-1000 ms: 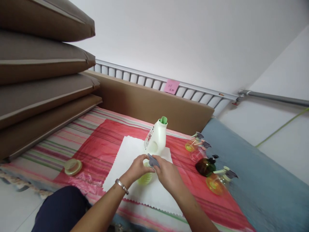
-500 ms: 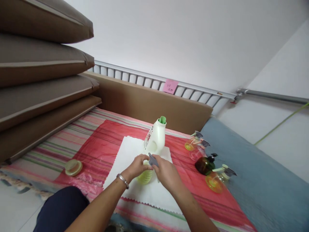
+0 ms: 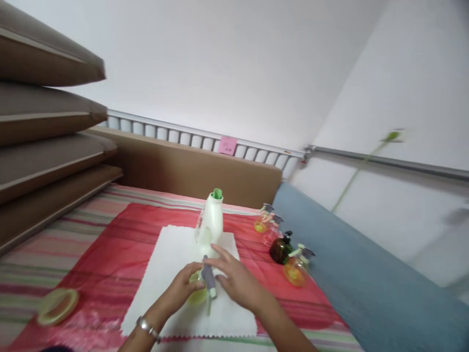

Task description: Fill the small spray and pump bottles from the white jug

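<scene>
A clear pump bottle (image 3: 198, 296) of yellow-green liquid stands on a white cloth (image 3: 157, 274) with zigzag edges. Its grey pump head (image 3: 209, 276) has a pale spout that points toward me. My left hand (image 3: 183, 287), with a silver bracelet at the wrist, is curled around the bottle's top, thumb and fingers on either side. At the right of the pump head is my right hand (image 3: 238, 281), fingers spread, the fingertips beside or lightly against it. Just behind both hands stands a white jug (image 3: 212, 220) with a green spout insert.
To the right on the red sheet (image 3: 128, 239) are several pump bottles, among them a dark brown bottle (image 3: 280, 250) and an orange-yellow bottle (image 3: 294, 271). A pale green round lid (image 3: 57, 307) lies at the left. Stacked brown cushions (image 3: 47, 112) rise at the far left.
My view has swung right, so things appear further left. My right hand has loosened from the grey pump head and spread its fingers. The spout now points toward me.
</scene>
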The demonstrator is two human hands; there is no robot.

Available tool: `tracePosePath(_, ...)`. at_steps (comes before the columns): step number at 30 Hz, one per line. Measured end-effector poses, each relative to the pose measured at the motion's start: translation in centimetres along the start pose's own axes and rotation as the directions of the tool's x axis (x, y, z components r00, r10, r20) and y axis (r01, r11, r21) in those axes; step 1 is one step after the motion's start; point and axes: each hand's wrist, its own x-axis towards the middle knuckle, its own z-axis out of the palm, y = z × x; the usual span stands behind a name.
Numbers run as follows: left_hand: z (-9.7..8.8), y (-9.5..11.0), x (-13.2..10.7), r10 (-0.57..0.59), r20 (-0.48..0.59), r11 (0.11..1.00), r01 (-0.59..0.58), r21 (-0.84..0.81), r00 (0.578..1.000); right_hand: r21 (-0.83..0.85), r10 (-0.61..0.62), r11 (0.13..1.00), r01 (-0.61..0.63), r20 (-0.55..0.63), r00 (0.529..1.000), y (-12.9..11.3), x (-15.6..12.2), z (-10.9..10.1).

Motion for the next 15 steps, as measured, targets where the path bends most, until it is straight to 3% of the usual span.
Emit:
tracePosePath(5, 1.4, 0.4, -0.7, 0.054, 0.193, 0.998, -0.059, 0.022, 0.980, -0.197, -0.096, 0.973, 0.118, 0.116, 0.989, -1.1, -1.1, -0.1)
tracePosePath(8, 1.9, -0.9, -1.2, 0.025, 0.154, 0.993, -0.042, 0.110, 0.988, -0.277, -0.001, 0.961, 0.022, 0.076, 0.997, -0.1, -2.3, -0.7)
tracePosePath(10, 1.2, -3.3, -1.7, -0.020, 0.064, 0.962, 0.002, 0.271, 0.998, -0.294, 0.112, 0.950, -0.105, 0.010, 0.994, 1.1, -3.7, -1.6)
tracePosePath(12, -0.1, -6.5, -2.6, -0.047, -0.047, 0.845, 0.065, 0.531, 0.998, -0.292, 0.216, 0.930, -0.222, -0.053, 0.975, 2.7, -5.5, -3.3)
tracePosePath(15, -2.6, -11.2, -4.7, -0.099, -0.242, 0.490, 0.259, 0.833, 0.965, -0.307, 0.339, 0.879, -0.366, -0.139, 0.931, 5.3, -8.7, -6.6)
